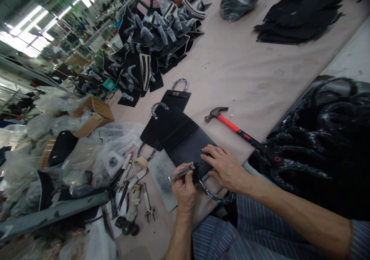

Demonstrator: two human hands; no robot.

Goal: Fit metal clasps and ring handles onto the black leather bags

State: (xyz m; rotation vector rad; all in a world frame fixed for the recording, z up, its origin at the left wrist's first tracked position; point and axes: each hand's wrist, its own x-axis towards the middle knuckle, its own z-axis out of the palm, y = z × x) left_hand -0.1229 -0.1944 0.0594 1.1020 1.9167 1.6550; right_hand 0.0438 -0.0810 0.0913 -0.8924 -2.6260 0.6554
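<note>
My left hand (184, 188) is closed round a grey metal tool (182, 172) at the near edge of a black bag panel (187, 144). The tool's tip is close to the base of a plastic-wrapped handle (215, 198). My right hand (224, 165) rests on the panel's right edge with its fingers spread and nothing seen in it. Beyond the panel lie more black pieces with wrapped handles (180, 86). A claw hammer (231, 126) with a red and black grip lies to the right. A grey speckled slab (162, 179) is left of my left hand.
Calipers (147, 204), a tape roll (141, 163) and other tools lie at left, near plastic bags and a cardboard box (95, 115). Piled bag pieces (156, 40) stand at the back, near a person in pink. Black panels (297, 17) are stacked back right; wrapped handles fill the right side.
</note>
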